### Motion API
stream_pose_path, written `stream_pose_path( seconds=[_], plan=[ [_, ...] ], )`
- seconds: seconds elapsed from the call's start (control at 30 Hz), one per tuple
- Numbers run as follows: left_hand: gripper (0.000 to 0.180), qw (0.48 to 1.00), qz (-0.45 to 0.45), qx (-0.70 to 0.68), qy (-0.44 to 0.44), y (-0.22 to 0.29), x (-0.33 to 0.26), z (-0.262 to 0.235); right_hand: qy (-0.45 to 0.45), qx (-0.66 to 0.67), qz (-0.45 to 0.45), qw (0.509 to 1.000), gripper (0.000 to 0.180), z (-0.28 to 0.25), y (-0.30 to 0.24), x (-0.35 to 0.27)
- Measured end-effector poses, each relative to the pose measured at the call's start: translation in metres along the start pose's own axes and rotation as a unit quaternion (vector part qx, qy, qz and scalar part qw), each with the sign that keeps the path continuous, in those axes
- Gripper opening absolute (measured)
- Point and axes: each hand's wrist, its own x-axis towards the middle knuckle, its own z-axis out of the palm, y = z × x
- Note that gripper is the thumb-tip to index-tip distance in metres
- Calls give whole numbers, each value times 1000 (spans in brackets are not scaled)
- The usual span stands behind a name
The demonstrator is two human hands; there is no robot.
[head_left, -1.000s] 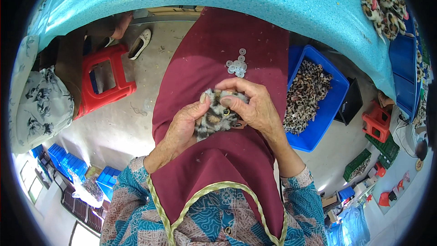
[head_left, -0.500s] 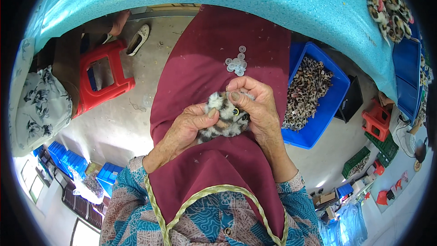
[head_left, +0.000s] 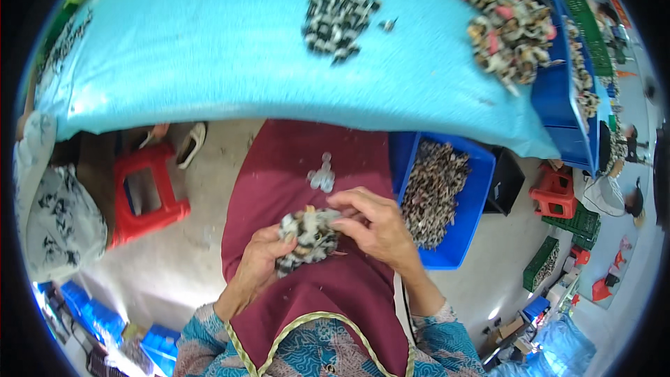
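A bunch of small black-and-white pieces (head_left: 307, 237) sits between both hands above a maroon cloth (head_left: 328, 293) over my lap. My left hand (head_left: 259, 265) cups the bunch from below and the left side. My right hand (head_left: 373, 227) grips its right side, fingers curled over the top. A few pale round pieces (head_left: 322, 176) lie on the cloth just beyond the hands.
A turquoise-covered table (head_left: 209, 56) spans the top, with a dark pile of pieces (head_left: 340, 15) and a mixed heap (head_left: 506, 21). A blue bin (head_left: 471, 199) of pieces stands at my right. A red stool (head_left: 143, 195) stands left, beside another person's patterned clothing (head_left: 52, 223).
The view has tilted up, showing more of the table top. Both hands stay on the bunch, slightly lower in view, with my right fingers shifted over its top.
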Motion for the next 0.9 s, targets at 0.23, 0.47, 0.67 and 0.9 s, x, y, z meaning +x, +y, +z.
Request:
stream_pose_path(
  seconds=[0.23, 0.47, 0.67, 0.9],
  plan=[
    [33, 998, 52, -11, 39, 11, 7, -1, 216, -60, -77, 971, 15, -115, -44, 82],
    [30, 998, 46, -26, 45, 11, 3, -5, 151, -240, -303, 910, 19, -131, -46, 162],
    [36, 997, 18, -78, 12, 17, 4, -6, 135, -281, -305, 900, 15, -139, -35, 167],
    [38, 992, 1, -123, 15, 16, 9, 4, -29, 100, -83, 991, 14, -62, -51, 59]
  ],
)
